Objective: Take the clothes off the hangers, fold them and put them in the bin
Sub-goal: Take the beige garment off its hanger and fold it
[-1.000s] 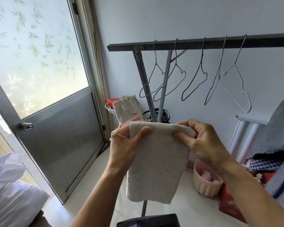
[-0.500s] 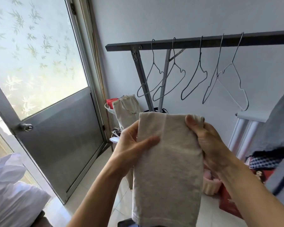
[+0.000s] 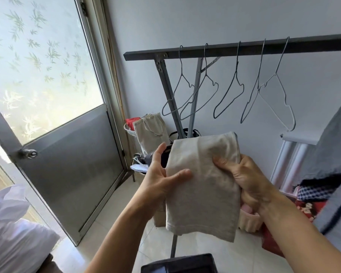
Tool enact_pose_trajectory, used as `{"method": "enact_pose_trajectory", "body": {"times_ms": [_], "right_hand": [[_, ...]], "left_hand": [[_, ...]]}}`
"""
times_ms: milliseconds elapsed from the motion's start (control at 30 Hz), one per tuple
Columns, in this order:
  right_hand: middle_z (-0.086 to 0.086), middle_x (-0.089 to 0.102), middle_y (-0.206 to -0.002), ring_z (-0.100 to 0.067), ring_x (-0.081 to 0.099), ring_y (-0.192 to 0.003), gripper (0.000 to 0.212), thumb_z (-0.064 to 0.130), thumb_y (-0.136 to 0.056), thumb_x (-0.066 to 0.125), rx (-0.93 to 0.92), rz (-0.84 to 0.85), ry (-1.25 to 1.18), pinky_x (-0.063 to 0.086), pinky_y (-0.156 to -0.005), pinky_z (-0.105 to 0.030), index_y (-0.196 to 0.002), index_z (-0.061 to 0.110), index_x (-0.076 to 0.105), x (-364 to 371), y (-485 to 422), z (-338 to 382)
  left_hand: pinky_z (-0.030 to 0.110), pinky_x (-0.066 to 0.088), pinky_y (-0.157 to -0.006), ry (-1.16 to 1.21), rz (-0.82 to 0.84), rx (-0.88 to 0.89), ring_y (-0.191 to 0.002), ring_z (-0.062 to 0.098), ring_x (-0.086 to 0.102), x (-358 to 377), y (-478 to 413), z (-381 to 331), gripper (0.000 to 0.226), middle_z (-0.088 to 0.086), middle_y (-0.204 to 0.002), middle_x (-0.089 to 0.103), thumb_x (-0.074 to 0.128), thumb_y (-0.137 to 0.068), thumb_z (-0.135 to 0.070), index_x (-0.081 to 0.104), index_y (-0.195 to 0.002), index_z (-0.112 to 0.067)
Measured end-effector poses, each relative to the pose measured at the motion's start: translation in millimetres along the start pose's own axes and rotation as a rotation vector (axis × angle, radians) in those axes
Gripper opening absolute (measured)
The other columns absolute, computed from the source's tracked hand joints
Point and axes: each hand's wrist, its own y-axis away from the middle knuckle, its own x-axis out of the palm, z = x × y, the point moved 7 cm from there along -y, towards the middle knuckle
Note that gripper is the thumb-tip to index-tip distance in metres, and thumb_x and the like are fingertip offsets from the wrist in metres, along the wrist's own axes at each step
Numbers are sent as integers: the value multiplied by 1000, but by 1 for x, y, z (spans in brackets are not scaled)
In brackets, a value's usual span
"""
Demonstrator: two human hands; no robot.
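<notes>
A folded beige cloth point(image 3: 203, 186) hangs in front of me at chest height. My right hand point(image 3: 244, 178) grips its upper right edge, thumb on the front. My left hand point(image 3: 161, 178) holds the left edge, thumb across the front and fingers spread behind. Several bare wire hangers point(image 3: 228, 95) hang from the dark rail point(image 3: 244, 49) behind. A grey garment point(image 3: 335, 144) hangs at the far right. The dark rim of a bin point(image 3: 179, 264) shows at the bottom edge.
A metal door point(image 3: 67, 154) with a frosted pane stands open at left, white bedding point(image 3: 14, 239) below it. On the floor by the rack legs sit a canvas bag point(image 3: 150, 133), a pink tub point(image 3: 248, 221) and red items point(image 3: 272, 243).
The cloth has come down a little and hangs shorter than half a second ago. My right hand slid from the top corner to lower on the right edge; my left fingers opened behind it.
</notes>
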Motion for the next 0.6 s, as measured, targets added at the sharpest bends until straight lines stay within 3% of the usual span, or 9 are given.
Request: {"method": "enact_pose_trajectory", "body": {"times_ms": [100, 200, 267, 367, 500, 600], "right_hand": [[-15, 73, -73, -21, 71, -62, 9, 4, -87, 63, 14, -1, -24, 56, -51, -26, -86, -4, 67, 1, -1, 0], [-14, 72, -70, -21, 71, -58, 10, 2, -89, 61, 37, 2, -36, 56, -49, -26, -84, -3, 67, 3, -2, -1], [-15, 71, -67, -21, 70, -55, 11, 1, -89, 61, 57, 0, -46, 56, -48, -27, -82, -4, 67, 3, -3, 0], [-15, 70, -63, -21, 68, -52, 11, 1, -89, 61, 99, 5, -48, 55, -46, -27, -81, -6, 66, 2, -4, -1], [-16, 68, -65, -21, 67, -52, 15, 4, -90, 60, 134, -24, -48, 55, -46, -25, -86, -9, 63, 0, -6, -4], [-14, 54, -68, -19, 55, -53, 19, 15, -87, 66, 105, -59, 31, 49, -45, -23, -81, 0, 55, -3, -11, -3]], "left_hand": [[41, 60, -74, -51, 23, 124, -88, 32, 72, 0, 1, -7, 93, 18, -96, 74, 70, -76, 9, 31, -147, -38], [30, 58, -80, -245, 29, 244, -94, 15, 70, -2, 1, -13, 70, -5, -104, 73, 72, -74, 14, 57, -129, -26], [26, 55, -87, -437, 22, 284, -102, 5, 66, -3, 1, -14, 68, -20, -110, 68, 75, -73, 14, 61, -124, -30], [20, 48, -98, -748, 7, 386, -113, -5, 57, -5, 0, -20, 71, -30, -118, 60, 79, -73, 3, 57, -125, -38], [11, 42, -93, -1020, 10, 630, -110, -6, 54, 2, 5, -37, 51, -12, -117, 63, 76, -79, -5, 61, -126, -20], [14, 47, -82, -1086, -16, 651, -96, 0, 59, 0, 4, -42, 35, -9, -105, 66, 73, -85, -13, 66, -118, -21]]}}
